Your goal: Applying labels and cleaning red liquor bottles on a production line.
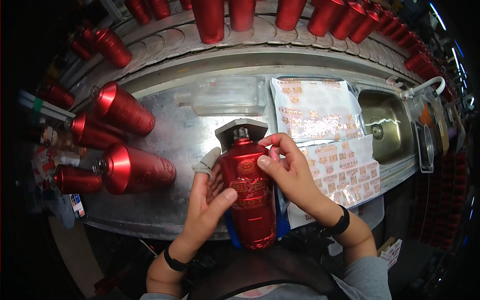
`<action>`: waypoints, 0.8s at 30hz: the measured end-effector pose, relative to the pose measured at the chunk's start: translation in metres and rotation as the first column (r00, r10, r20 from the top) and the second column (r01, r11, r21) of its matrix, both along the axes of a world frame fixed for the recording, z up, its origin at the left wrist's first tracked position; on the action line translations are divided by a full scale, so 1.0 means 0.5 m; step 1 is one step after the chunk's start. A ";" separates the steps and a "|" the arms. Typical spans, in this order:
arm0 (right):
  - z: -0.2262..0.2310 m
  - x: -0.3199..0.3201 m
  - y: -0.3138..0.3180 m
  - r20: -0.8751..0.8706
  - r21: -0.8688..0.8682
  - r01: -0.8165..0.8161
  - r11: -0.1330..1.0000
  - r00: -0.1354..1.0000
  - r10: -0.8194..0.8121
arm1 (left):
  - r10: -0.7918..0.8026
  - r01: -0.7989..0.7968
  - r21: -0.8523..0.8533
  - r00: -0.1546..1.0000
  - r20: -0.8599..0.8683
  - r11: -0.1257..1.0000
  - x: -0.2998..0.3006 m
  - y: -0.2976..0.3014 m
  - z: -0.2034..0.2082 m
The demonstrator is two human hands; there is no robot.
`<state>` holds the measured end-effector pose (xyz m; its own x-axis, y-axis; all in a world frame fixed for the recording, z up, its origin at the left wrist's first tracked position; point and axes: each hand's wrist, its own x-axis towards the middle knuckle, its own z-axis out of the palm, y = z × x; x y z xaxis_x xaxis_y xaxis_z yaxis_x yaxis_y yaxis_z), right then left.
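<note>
A glossy red glass bottle (248,210) with gold lettering and a round emblem lies in front of me, its clear threaded neck pointing away. Behind that neck stands a dark grey angular block (257,131), and blue material (283,223) shows beneath the bottle's near end. My left hand (206,200) is closed along the bottle's left side, thumb on its front; a pale cover wraps one or more fingertips. At the right shoulder, my right hand (285,167) rests thumb and curled index finger on the bottle. Its other fingers are partly hidden.
Several red bottles (135,169) lie at the left of the metal table (175,212). A clear bottle (230,96) lies at the back. Printed decal sheets (320,112) sit to the right, beside a sink (367,107) with a white faucet (425,89). Red bottles stand on a curved conveyor (172,42) beyond.
</note>
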<state>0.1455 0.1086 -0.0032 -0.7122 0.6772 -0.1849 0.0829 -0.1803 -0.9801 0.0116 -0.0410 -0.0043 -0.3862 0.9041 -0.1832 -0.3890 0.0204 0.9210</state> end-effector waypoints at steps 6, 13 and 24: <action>-0.001 -0.003 0.002 -0.016 -0.026 0.002 1.000 1.000 -0.002 | 0.067 -0.071 -0.057 0.995 -0.069 0.996 -0.004 0.057 0.017; -0.020 -0.007 0.010 0.023 0.067 -0.021 0.998 1.000 0.019 | 0.099 -0.107 -0.060 0.989 -0.113 0.993 0.002 0.064 0.004; -0.014 -0.010 0.013 -0.073 -0.064 -0.032 0.997 0.997 0.028 | 0.086 -0.090 -0.061 0.994 -0.067 0.994 0.000 0.070 0.008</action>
<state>0.1406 0.1150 -0.0100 -0.7450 0.6434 -0.1760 0.0194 -0.2429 -0.9699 0.0117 -0.0060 -0.0004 -0.4762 0.8535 -0.2116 -0.3321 0.0483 0.9420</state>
